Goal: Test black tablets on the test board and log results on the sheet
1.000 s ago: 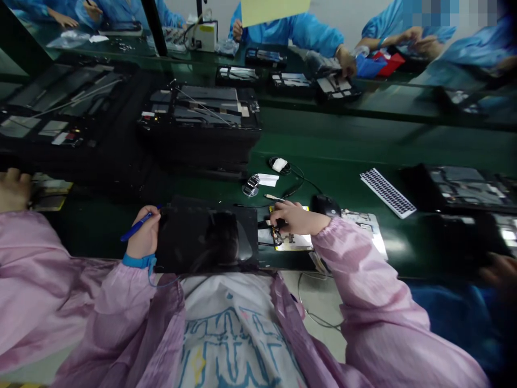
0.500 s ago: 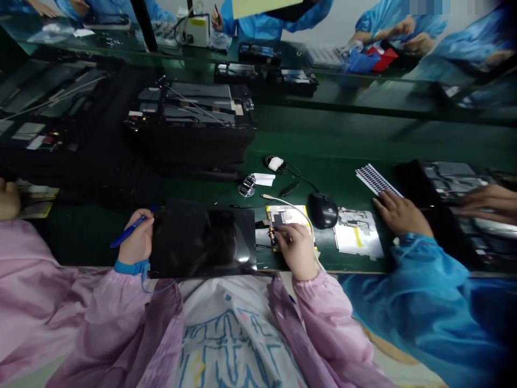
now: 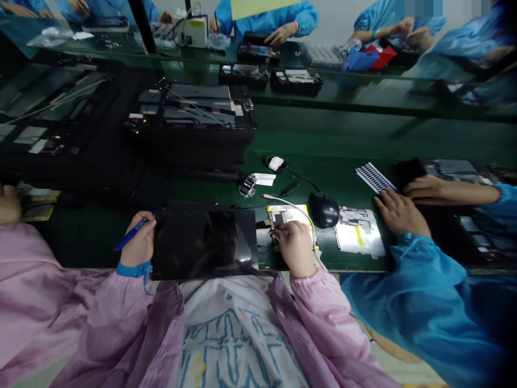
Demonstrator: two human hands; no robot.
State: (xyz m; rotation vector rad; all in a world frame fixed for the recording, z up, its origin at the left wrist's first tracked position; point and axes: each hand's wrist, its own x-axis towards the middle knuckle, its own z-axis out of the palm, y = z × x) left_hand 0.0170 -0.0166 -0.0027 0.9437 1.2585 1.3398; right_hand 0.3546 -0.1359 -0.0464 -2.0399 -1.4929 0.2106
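Observation:
A blue pen [image 3: 130,237] is held in my left hand [image 3: 138,245], whose fingertips also meet the left edge of a dark, glossy screen panel [image 3: 205,242]. The panel lies flat at the table's front edge. To its right is a circuit board assembly [image 3: 286,214] with yellow edges, joined to the panel by a short dark ribbon. My right hand [image 3: 297,245] is over this board, thumb and fingers pinched at its left side. What they grip is small and mostly hidden. A white cable [image 3: 297,203] curves over the board and passes beside my right hand.
A black mouse [image 3: 324,210] and a second metal-backed board [image 3: 359,237] lie to the right. A co-worker's hand [image 3: 404,213] rests by a sticker sheet [image 3: 374,178]. Tall stacks of dark panels [image 3: 194,145] stand at the back left. A coiled black cable [image 3: 276,164] lies mid-table.
My hands stay nearly in place, the right fingers shifting slightly at the board. The co-worker's other hand on the right has moved left across the dark panels.

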